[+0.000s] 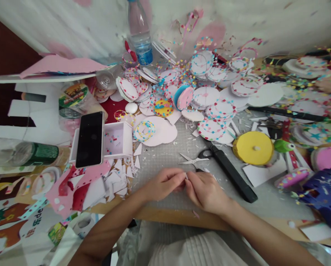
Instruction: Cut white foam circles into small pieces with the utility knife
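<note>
My left hand [165, 183] and my right hand [208, 191] meet at the front edge of the grey cutting mat [159, 159]. Both are closed, thumbs and fingertips pinched together around a small white piece [186, 176], mostly hidden by the fingers; its kind I cannot make out. Just beyond my hands lies a pair of small scissors [193, 160] with black handles, blades apart. A black cutter knife [232, 171] rests to the right of them, slanting toward me.
A phone [90, 138] leans on a white box [118, 138] at left, near paper scraps [119, 177]. Decorated paper discs [205, 96] pile up at the back beside a water bottle [140, 35]. Rightward are a yellow disc [253, 147] and a blue tape dispenser [320, 197].
</note>
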The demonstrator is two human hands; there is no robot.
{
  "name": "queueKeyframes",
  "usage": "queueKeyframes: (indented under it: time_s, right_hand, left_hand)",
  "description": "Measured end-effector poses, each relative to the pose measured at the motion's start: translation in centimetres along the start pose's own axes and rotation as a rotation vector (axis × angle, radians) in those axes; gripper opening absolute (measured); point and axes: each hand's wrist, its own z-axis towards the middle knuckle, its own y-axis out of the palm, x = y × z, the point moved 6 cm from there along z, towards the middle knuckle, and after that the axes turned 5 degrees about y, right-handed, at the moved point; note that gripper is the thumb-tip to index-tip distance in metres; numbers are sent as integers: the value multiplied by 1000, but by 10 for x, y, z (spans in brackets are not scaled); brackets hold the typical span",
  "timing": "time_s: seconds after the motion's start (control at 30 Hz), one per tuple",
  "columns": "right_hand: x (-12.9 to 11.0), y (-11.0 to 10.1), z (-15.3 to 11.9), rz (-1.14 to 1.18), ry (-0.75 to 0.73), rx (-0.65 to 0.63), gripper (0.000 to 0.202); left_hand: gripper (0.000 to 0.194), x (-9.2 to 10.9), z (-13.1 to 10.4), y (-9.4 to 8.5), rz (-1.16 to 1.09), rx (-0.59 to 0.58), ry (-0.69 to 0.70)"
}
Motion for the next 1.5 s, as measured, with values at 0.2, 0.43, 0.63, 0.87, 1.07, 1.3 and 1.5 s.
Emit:
queueKeyframes:
  time_s: [0.2, 0.43, 0.63, 0.87, 1.07, 1.3, 1.5]
  right_hand:
    - [1, -1, -1, 101, 1, -47, 26]
    - [2, -3, 0, 220, 76, -83, 29]
    - [6, -4, 3, 99, 75, -25, 31]
    - [4, -2, 1, 81, 5, -64, 33]
    - [3, -3, -1, 80, 4, -19, 31]
    - [5, -3, -3, 153, 42, 9, 27]
    - [5, -6, -3, 290, 75, -12, 27]
  left_hand:
    - [44, 0, -2, 5, -128, -115, 14]
    - [44, 5, -2, 2, -23, -94, -13]
    - [35, 7, -1, -4, 42, -30, 26]
    - [36, 10, -3, -1, 42, -71, 94]
    - [34, 8, -2, 4, 41, -46, 98]
    - [32, 6, -1, 6, 15, -18, 60]
    - [30, 9, -2, 6, -47, -64, 57]
